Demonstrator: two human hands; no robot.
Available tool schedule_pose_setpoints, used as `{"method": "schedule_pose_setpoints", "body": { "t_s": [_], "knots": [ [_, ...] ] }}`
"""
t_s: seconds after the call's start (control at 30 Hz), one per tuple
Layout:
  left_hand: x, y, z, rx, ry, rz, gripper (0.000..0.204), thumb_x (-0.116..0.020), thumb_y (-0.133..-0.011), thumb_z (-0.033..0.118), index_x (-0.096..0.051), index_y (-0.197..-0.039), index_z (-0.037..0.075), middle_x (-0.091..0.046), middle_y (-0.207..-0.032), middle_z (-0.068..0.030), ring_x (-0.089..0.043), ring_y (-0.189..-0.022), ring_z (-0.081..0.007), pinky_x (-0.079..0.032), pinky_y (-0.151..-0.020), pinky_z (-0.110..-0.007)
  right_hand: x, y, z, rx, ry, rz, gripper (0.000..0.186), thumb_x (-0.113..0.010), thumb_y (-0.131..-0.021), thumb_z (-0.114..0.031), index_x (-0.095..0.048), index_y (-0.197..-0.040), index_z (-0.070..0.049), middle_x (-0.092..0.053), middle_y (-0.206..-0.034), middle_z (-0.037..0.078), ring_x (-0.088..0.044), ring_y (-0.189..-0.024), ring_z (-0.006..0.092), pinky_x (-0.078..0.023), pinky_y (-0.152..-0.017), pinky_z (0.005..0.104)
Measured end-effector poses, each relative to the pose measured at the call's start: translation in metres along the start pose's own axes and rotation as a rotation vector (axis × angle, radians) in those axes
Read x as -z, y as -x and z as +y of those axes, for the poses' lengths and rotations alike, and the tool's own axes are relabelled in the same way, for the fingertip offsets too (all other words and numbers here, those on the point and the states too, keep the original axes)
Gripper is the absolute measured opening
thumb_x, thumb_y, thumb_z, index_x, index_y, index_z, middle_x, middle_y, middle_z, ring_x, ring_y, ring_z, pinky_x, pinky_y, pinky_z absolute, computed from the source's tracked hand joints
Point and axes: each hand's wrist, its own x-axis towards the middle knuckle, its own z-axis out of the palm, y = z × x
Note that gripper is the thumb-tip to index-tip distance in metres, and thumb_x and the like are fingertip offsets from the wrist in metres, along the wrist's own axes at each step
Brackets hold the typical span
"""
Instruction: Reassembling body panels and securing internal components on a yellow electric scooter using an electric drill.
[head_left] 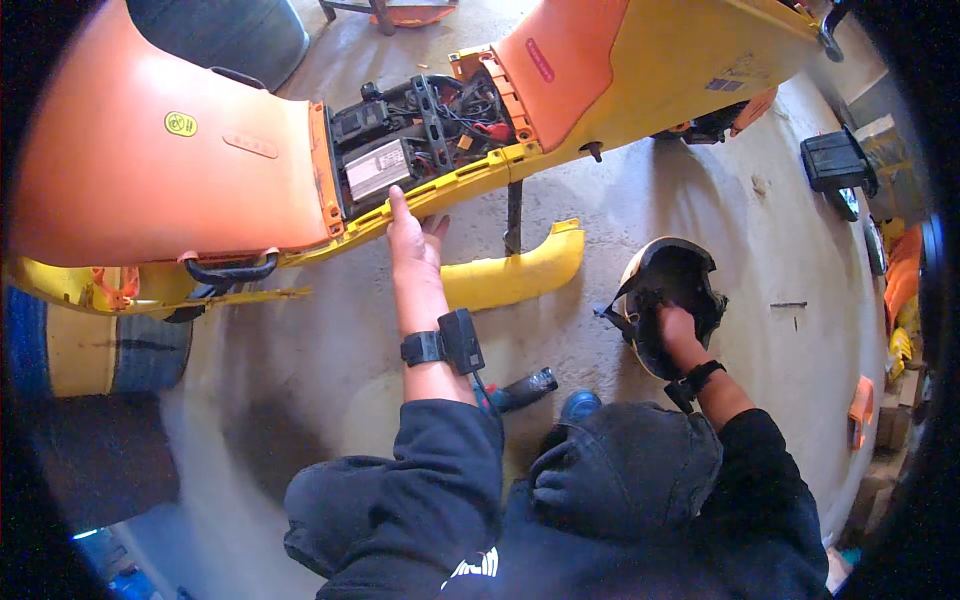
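Clock taken from the middle of the view.

9 to 1 o'clock: orange-and-yellow vehicle body (170, 160), its centre bay open. Expect it heavy and stiff; the smooth orange shell probably slips under the palm. Likely better hold: the black loop handle (233, 270) low on the near side, at 9 o'clock.

11 o'clock: silver box (378, 170) in the bay, among loose wiring. Judged dense and rigid; wires judged fragile, so fingers belong on the casing.

10 to 11 o'clock: left hand (414, 240), digits apart, one against the yellow side rail (455, 186) below the bay. Pressure: cannot tell. The rail looks thin, may flex; support from beneath seems sound.

2 o'clock, near centre: curved yellow panel (520, 272) on the floor. Probably light; take it by the edges.

5 o'clock: power tool (525, 390) on the floor, partly hidden.

3 o'clock: helmet (688, 276), opening upward. Likely light, shell hard, lining soft; rim offers the hold. Right hand (678, 330) reaches inside; fingers obscured, grip cannot be told.
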Motion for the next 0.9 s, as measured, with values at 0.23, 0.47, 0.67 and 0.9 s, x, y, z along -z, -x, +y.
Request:
{"method": "schedule_pose_setpoints", "body": {
  "t_s": [0.23,0.47,0.67,0.9],
  "knots": [
    [0.003,-0.002,0.003,-0.021,0.006,-0.037,0.071,-0.060,-0.089,0.056,-0.040,-0.138,0.008,-0.044,-0.139,-0.0132,-0.044,-0.127,-0.0342,-0.029,-0.106,-0.059,0.009,0.007,-0.009,0.214,0.012,0.037,0.023,-0.046,-0.090,-0.015,-0.066,-0.096,-0.006,-0.065,-0.084,0.020,-0.065,-0.077,0.0389,-0.052,-0.068,0.0475],
    [-0.007,0.002,-0.004,-0.032,-0.008,-0.037,0.071,-0.061,-0.087,0.060,-0.045,-0.135,0.010,-0.050,-0.132,-0.0102,-0.047,-0.120,-0.0313,-0.034,-0.103,-0.056,0.074,0.024,-0.008,0.003,-0.276,0.169,0.022,-0.052,-0.087,-0.016,-0.066,-0.095,-0.001,-0.066,-0.089,0.024,-0.064,-0.084,0.0404,-0.050,-0.074,0.0507],
    [-0.004,-0.001,-0.029,-0.156,0.062,-0.079,0.059,-0.061,-0.089,0.057,-0.048,-0.130,0.016,-0.055,-0.123,-0.0011,-0.051,-0.113,-0.0191,-0.039,-0.099,-0.043,0.230,0.032,-0.020,0.148,-0.713,0.114,0.022,-0.061,-0.088,-0.017,-0.068,-0.103,-0.002,-0.068,-0.098,0.020,-0.063,-0.093,0.0390,-0.050,-0.085,0.0453],
    [-0.019,-0.016,-0.055,-0.395,0.013,-0.001,0.053,-0.075,-0.085,0.032,-0.049,-0.126,0.011,-0.056,-0.119,-0.0030,-0.054,-0.109,-0.0162,-0.042,-0.097,-0.037,0.366,-0.045,-0.166,0.646,-0.723,0.337,0.022,-0.064,-0.089,-0.015,-0.067,-0.104,0.001,-0.069,-0.093,0.019,-0.068,-0.082,0.0277,-0.052,-0.074,0.0369]
  ]
}}
